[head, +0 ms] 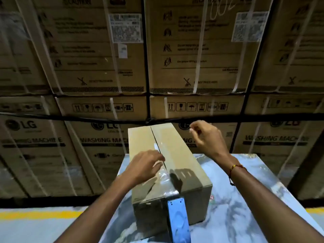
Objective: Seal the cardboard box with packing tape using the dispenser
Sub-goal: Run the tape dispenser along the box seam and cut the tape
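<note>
A long cardboard box (182, 155) lies lengthwise on a marbled table top (236, 207), its two top flaps meeting in a centre seam. Clear packing tape (164, 174) covers the near part of the seam and runs down over the front edge. A blue tape dispenser (178, 220) hangs against the box's near face, with no hand on it. My left hand (145, 165) lies flat on the taped seam, fingers spread. My right hand (205, 137) hovers above the box's far right edge, fingers loosely curled and holding nothing.
A wall of stacked, strapped washing-machine cartons (105, 67) rises right behind the table. The floor at lower left carries a yellow line (35, 214). The table's edges drop off on both sides of the box.
</note>
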A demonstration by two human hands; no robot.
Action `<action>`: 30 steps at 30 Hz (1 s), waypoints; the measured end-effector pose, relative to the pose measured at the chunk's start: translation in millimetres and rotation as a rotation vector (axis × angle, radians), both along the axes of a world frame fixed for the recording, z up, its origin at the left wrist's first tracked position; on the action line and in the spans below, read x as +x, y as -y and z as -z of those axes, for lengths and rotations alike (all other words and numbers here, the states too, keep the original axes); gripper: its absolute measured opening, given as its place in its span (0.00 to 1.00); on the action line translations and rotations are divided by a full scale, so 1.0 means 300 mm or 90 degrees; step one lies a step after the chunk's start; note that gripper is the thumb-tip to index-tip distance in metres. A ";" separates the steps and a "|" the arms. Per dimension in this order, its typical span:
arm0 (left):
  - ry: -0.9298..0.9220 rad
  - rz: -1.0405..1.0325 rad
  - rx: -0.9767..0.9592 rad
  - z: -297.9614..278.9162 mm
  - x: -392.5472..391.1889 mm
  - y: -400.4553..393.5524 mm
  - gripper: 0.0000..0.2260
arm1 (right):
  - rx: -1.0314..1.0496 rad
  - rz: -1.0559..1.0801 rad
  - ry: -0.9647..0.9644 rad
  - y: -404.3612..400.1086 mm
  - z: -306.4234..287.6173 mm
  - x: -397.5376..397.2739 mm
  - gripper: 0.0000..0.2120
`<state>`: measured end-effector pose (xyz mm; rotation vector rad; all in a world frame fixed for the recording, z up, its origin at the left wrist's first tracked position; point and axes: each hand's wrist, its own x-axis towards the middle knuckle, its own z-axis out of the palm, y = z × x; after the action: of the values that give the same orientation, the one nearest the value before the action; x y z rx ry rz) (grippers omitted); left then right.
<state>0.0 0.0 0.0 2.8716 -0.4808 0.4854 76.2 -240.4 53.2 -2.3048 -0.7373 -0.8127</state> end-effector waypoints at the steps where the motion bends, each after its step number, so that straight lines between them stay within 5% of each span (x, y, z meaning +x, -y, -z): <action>1: -0.044 0.024 0.021 0.034 -0.016 -0.009 0.13 | -0.004 -0.004 -0.012 -0.004 0.032 -0.012 0.05; 7: -0.225 0.115 0.123 0.246 -0.057 -0.090 0.30 | -0.020 0.007 -0.078 0.002 0.220 -0.104 0.02; 13: -0.162 0.044 0.104 0.326 -0.110 -0.063 0.26 | -0.040 0.004 -0.147 0.032 0.342 -0.198 0.03; 19: -0.135 -0.018 0.094 0.338 -0.131 0.014 0.25 | -0.074 0.009 -0.204 0.054 0.466 -0.305 0.17; 25: -0.130 -0.050 0.063 0.351 -0.148 0.072 0.26 | -0.100 0.022 -0.259 0.044 0.637 -0.403 0.45; 30: -0.060 -0.048 0.075 0.337 -0.149 0.085 0.26 | 0.050 -0.018 -0.292 0.025 0.704 -0.455 0.43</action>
<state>-44.7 -25.5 -101.0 3.0174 -0.3995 0.3431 -60.5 -248.1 -158.0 -2.2811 -0.5178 -0.2716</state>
